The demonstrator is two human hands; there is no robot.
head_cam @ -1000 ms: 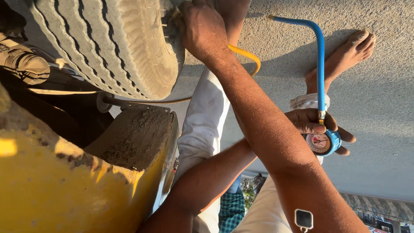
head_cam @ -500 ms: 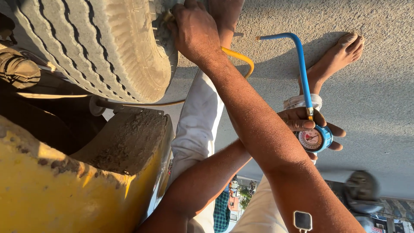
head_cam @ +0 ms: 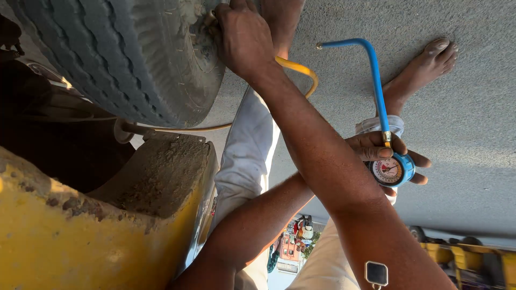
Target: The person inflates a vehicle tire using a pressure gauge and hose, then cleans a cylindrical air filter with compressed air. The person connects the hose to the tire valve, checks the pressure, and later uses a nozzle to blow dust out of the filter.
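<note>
Beside tyre (head_cam: 123, 53), left hand (head_cam: 376, 153) grips gauge (head_cam: 391, 171).

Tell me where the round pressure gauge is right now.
In the head view, the pressure gauge sits right of centre, held in a hand behind the crossing forearm, with the blue hose rising from it toward a bare foot.

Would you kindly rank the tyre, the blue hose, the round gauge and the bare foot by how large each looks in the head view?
1. tyre, by far the largest, though cut off by the frame and near the camera.
2. blue hose, long but thin.
3. bare foot.
4. round gauge, smallest, held in the left hand.
</note>
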